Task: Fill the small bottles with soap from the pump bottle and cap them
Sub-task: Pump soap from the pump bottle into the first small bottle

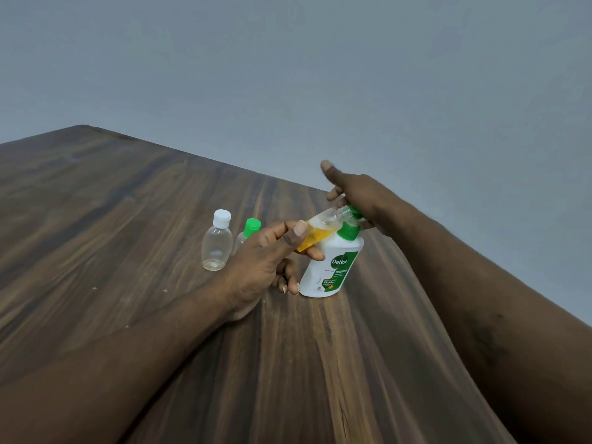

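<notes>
Three small bottles, one pump bottle (333, 267): my left hand (266, 261) grips the uncapped bottle (320, 227); white-capped bottle (217, 245) and green-capped bottle (251, 228) stand centre-left. My right hand (362, 197), fingers straight, rests on the pump.

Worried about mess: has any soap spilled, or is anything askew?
No spill shows on the table. Only the uncapped small bottle, held by the left hand, lies tilted toward the nozzle of the pump bottle, part full of orange soap.
</notes>
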Motion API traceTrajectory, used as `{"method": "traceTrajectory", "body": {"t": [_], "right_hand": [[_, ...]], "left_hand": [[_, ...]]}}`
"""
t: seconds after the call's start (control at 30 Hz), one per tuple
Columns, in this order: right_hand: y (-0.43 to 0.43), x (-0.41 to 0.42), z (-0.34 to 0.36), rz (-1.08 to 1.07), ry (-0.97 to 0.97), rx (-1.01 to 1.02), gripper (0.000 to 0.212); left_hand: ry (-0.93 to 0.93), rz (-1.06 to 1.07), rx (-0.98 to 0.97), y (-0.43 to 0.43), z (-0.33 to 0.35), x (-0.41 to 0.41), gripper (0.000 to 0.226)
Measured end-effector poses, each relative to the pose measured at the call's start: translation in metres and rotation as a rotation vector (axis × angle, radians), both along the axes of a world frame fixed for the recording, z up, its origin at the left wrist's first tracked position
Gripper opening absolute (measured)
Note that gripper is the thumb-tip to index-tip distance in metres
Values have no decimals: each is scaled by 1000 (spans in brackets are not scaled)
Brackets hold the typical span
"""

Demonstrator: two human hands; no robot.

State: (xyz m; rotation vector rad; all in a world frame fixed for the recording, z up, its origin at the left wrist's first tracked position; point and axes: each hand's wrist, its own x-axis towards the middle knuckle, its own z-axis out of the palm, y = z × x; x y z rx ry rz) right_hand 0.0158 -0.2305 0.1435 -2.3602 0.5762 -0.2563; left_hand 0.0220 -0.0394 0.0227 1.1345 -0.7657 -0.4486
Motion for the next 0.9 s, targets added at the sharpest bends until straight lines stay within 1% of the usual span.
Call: {"method": "traceTrajectory", "body": {"t": [0.07,0.13,0.2,0.3,0.37,0.47,0.63,0.8,0.9], "right_hand": [[-2,-1,10,0,-45,-1,83],[-2,-1,14,-8,-50,5,84],[0,0,8,-1,-1,-9,81],[1,1,-8,7,84,25,72],[1,1,-12,12,91,39,67],[0,2,-13,8,74,42,66],[1,0,-10,-2,42,-8,71],[2,-1,14,-6,-13,-18,88],[4,1,12,-18,-19,-12,91]], "left_hand": [[-7,0,-3,0,1,0,43],[-5,3,-2,0,0,0,44],[-3,5,1,0,0,1,45],[1,9,10,0,-1,1,43],[11,9,14,0,-2,1,42],[14,12,16,0,-4,1,41],[8,9,12,0,-3,0,42],[-8,5,3,1,0,-1,43],[-9,6,2,0,-1,-1,44]]}}
